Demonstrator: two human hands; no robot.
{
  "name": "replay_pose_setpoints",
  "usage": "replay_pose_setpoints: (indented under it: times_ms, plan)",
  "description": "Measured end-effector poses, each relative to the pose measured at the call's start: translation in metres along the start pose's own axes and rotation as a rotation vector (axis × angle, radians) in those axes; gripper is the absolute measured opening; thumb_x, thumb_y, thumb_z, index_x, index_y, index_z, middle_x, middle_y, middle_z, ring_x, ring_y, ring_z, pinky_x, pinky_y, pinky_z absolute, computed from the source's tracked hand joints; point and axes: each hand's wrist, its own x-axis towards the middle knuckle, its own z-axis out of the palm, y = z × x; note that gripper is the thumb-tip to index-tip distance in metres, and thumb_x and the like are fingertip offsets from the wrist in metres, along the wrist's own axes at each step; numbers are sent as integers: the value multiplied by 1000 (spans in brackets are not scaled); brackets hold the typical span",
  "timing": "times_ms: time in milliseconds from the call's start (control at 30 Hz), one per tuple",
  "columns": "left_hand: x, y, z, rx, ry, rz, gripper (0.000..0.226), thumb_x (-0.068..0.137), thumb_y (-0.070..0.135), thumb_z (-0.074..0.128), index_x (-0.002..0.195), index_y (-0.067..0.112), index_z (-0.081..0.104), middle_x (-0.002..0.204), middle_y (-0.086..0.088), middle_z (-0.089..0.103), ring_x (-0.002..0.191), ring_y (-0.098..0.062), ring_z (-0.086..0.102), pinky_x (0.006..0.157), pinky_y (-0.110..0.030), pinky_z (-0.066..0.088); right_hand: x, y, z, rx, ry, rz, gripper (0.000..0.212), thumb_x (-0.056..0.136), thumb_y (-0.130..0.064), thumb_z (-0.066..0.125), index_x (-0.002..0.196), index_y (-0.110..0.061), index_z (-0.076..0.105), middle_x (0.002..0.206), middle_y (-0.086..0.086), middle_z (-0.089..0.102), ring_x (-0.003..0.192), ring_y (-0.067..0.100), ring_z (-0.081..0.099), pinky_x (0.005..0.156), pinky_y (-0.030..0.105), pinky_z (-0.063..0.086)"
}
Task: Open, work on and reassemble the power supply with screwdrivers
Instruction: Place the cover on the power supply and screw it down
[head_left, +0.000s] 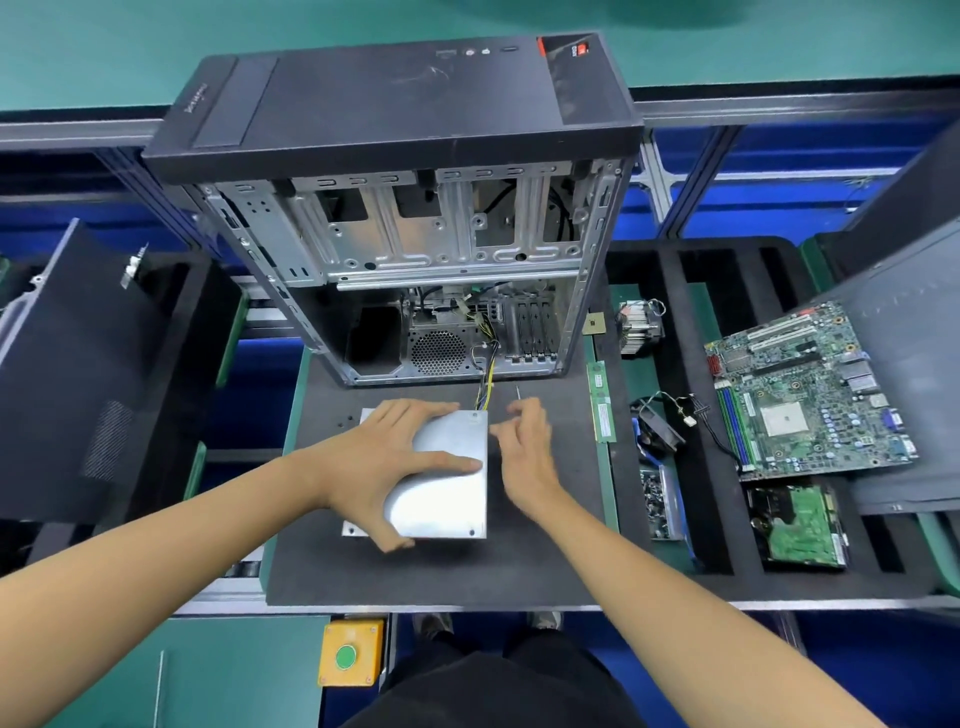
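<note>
Supply unit placement: the power supply (441, 478), one silver box, lies flat on the dark mat of the desk (415, 577), directly in front of the person and just below the open computer case (415, 249). Its long axis runs away from the person, toward the case, and one cable bundle (485, 384) leaves its far end and goes into the case. Left to right: one black side panel (78, 374) leans at the far left; the left hand (384, 462) rests spread on top of the supply, fingers straight, thumb down by the near edge, pressing it steady. The right hand (524, 447) sits just beside the supply's right edge, fingers curled together round a thin shaft (518, 392), apparently one screwdriver; the handle is hidden, so the grip cannot be told exactly. The left hand is on the box, and the right is the nearer to the right-edge screws. Judgement: the next move turns on bringing the tip from the right side onto a lid screw. Further right: two memory sticks (600, 402), one cooler (639, 327), one motherboard (810, 395), one drive (797, 525). One yellow button box (349, 652) sits below the desk edge.
</note>
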Motion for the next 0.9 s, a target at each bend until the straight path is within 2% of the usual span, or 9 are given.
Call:
replay_pose_setpoints:
  times_ms: [67, 133, 233, 400, 500, 600, 667, 800, 900]
  plan:
    - [0, -2, 9, -25, -4, -24, 111, 58, 77, 72, 153, 63, 17, 167, -10, 5, 150, -34, 15, 117, -48, 18, -9, -18, 14, 313, -88, 269, 70, 61, -66, 40, 109, -16, 51, 121, 7, 55, 115, 28, 51, 102, 53, 41]
    - [0, -4, 14, -37, 8, -37, 111, 58, 78, 72, 153, 64, 17, 167, -10, 6, 150, -34, 14, 116, -47, 19, -15, -25, 21, 312, -101, 356, 67, 56, -64, 48, 106, -20, 52, 121, 3, 54, 116, 24, 51, 103, 48, 41]
    - [4, -4, 19, -29, 32, -39, 112, 54, 81, 70, 153, 63, 20, 165, -9, 10, 148, -33, 16, 115, -44, 18, -19, -22, 24, 291, -106, 358, 66, 58, -52, 57, 112, -15, 49, 113, 1, 51, 108, 20, 55, 99, 47, 47]
    - [5, -2, 22, -52, 33, -51, 114, 49, 75, 72, 152, 63, 23, 163, -10, 12, 145, -30, 15, 113, -42, 17, -25, -22, 29, 352, -101, 371, 62, 62, -48, 55, 115, -16, 47, 120, 5, 49, 117, 25, 48, 103, 48, 42]
    - [6, -1, 20, -73, 10, -55, 115, 50, 71, 76, 151, 63, 23, 162, -11, 12, 146, -30, 12, 115, -43, 17, -25, -22, 30, 520, -138, 399, 48, 67, -42, 58, 107, -20, 43, 127, 19, 52, 116, 39, 57, 97, 57, 51]
    - [7, -1, 17, -66, 7, -46, 115, 49, 71, 77, 151, 61, 26, 161, -12, 13, 145, -33, 14, 117, -49, 20, -29, -18, 28, 584, -154, 414, 44, 71, -43, 54, 109, -24, 43, 126, 17, 53, 108, 37, 62, 86, 48, 55]
    - [4, -1, 18, -61, 37, -30, 113, 49, 73, 76, 151, 60, 28, 160, -11, 15, 145, -34, 16, 116, -48, 20, -31, -14, 28, 626, -152, 408, 49, 71, -45, 52, 116, -24, 45, 126, 14, 54, 109, 35, 63, 82, 45, 54]
    - [-1, 0, 20, -64, 76, -15, 110, 51, 72, 76, 150, 61, 29, 162, -7, 13, 149, -31, 13, 115, -41, 13, -31, -14, 32, 673, -132, 413, 60, 72, -46, 49, 128, -29, 60, 129, 12, 64, 117, 36, 61, 102, 55, 49]
    - [-1, 0, 21, -62, 86, -27, 111, 50, 71, 77, 150, 61, 31, 162, -8, 15, 150, -31, 13, 115, -40, 12, -27, -11, 31, 704, -178, 388, 50, 79, -44, 44, 121, -29, 68, 120, 12, 71, 108, 34, 67, 89, 46, 52]
